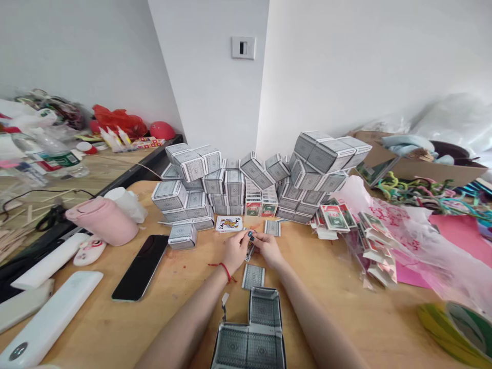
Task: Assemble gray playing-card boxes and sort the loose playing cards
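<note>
Your left hand and right hand are pinched together on a printed paper playing card, over the middle of the wooden surface. You seem to be folding it; creasing calls for a steady two-handed pinch. Far right, an open brown cardboard box holds pale-blue cloth.

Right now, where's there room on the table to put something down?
Bare table shows between the black phone and the left forearm, and again between the right forearm and the yellow tape roll. The far side is crowded with card blocks.
</note>
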Demonstrator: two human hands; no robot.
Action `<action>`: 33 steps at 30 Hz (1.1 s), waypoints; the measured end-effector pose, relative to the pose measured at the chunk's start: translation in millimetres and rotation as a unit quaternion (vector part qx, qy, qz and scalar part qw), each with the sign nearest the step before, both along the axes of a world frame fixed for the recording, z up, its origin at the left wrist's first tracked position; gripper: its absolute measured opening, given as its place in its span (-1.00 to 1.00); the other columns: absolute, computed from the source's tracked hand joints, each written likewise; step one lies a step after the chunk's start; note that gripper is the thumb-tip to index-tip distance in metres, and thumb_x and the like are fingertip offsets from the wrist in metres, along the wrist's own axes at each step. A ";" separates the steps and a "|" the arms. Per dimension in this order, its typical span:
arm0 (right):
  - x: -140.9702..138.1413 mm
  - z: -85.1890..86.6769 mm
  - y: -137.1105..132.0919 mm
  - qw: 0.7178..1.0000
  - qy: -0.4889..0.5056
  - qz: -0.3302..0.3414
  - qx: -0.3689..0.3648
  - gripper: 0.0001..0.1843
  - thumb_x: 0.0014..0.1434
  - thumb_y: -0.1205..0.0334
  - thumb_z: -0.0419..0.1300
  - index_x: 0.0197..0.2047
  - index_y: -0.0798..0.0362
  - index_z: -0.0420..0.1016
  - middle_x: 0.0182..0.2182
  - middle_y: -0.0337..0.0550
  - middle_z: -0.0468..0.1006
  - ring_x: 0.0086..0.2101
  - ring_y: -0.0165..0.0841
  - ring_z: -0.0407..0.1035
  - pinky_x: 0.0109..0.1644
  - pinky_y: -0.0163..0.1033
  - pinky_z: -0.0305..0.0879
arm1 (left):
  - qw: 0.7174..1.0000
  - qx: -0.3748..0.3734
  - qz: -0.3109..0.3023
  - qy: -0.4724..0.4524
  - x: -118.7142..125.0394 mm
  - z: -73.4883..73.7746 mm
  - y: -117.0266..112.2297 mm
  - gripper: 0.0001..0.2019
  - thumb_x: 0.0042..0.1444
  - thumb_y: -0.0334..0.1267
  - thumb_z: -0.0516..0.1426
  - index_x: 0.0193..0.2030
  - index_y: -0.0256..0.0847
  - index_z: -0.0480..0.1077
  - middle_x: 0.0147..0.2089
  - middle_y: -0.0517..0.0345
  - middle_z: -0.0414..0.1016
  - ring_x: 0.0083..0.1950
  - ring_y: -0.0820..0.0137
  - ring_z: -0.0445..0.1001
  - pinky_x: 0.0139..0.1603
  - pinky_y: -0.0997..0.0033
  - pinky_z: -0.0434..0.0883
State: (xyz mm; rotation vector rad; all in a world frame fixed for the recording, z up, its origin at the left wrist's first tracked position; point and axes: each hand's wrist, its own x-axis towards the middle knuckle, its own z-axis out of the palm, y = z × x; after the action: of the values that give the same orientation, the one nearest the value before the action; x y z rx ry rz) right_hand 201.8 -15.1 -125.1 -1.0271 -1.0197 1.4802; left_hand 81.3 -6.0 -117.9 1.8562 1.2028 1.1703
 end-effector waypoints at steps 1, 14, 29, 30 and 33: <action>-0.5 -1.2 0.5 1.000 -0.012 -0.008 0.003 -0.70 -0.11 0.06 0.21 -0.45 0.17 0.48 -0.60 -0.23 0.36 -0.57 -0.47 0.20 -0.45 -0.33 0.16 | 1.000 0.005 0.001 0.008 0.0 0.5 -0.4 -0.73 0.10 -0.25 -0.05 -0.15 -0.22 0.39 -0.18 0.04 0.49 -0.19 0.36 0.44 -0.14 0.37 0.35; -8.2 -4.3 -1.2 0.987 -0.114 -0.061 0.093 -0.77 -0.04 0.14 0.11 -0.48 0.11 0.49 -0.53 -0.21 0.46 -0.49 -0.38 0.27 -0.35 -0.28 0.19 | 1.000 0.013 0.029 0.001 -1.9 0.9 -0.1 -0.74 0.11 -0.27 -0.07 -0.22 -0.25 0.42 -0.26 0.03 0.50 -0.25 0.39 0.45 -0.20 0.42 0.36; -1.9 0.2 5.1 0.984 0.059 -0.157 0.059 -0.75 -0.01 0.07 0.13 -0.27 0.02 0.31 -0.48 -0.25 0.45 -0.55 -0.42 0.31 -0.48 -0.32 0.23 | 0.973 -0.092 0.032 -0.210 -0.6 -0.2 8.3 -0.62 -0.03 -0.24 0.11 -0.04 -0.21 0.17 -0.16 0.04 0.37 -0.20 0.40 0.42 -0.21 0.38 0.38; -1.3 -0.1 5.6 0.983 0.075 -0.160 0.060 -0.75 -0.01 0.08 0.13 -0.27 0.01 0.28 -0.48 -0.26 0.44 -0.55 -0.42 0.31 -0.47 -0.32 0.24 | 0.972 -0.098 0.024 -0.214 -0.5 -1.5 9.4 -0.60 -0.05 -0.26 0.12 -0.04 -0.21 0.15 -0.18 0.05 0.37 -0.23 0.41 0.43 -0.23 0.39 0.38; -1.4 -0.9 5.5 0.983 0.073 -0.153 0.072 -0.76 -0.01 0.09 0.14 -0.29 0.00 0.23 -0.51 -0.28 0.41 -0.54 -0.43 0.29 -0.46 -0.34 0.22 | 0.971 -0.113 0.008 -0.213 -0.7 -5.2 12.8 -0.62 -0.08 -0.31 0.13 -0.08 -0.23 0.16 -0.28 0.11 0.39 -0.29 0.44 0.42 -0.25 0.40 0.37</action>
State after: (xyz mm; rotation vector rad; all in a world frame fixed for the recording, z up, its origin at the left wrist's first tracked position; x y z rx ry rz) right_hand 200.4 -9.7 -126.0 -0.9120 -0.8110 1.1928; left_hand 80.6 6.8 -123.1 1.3428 1.0536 1.2990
